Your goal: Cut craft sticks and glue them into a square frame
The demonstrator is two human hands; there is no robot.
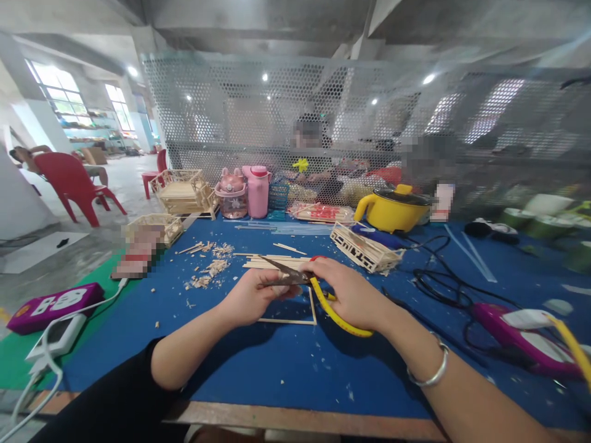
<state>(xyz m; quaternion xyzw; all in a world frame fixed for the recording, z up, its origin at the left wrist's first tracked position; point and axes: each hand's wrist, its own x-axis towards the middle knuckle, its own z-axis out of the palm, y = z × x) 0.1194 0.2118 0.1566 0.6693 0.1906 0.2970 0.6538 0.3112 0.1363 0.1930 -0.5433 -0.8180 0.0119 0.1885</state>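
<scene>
My right hand is closed around yellow-handled shears, whose dark blades point left toward my left hand. My left hand is pinched on a thin wooden stick right at the blades. Both hands hover over a flat square frame of sticks lying on the blue table mat. A bundle of loose wooden sticks lies just beyond my hands. A silver bangle is on my right wrist.
Wood chips are scattered left of the hands. A small stick basket sits right of them, with black cables and a purple glue gun farther right. A yellow pot, pink bottles, stick models and a purple power strip surround the area. People sit behind the mesh screen.
</scene>
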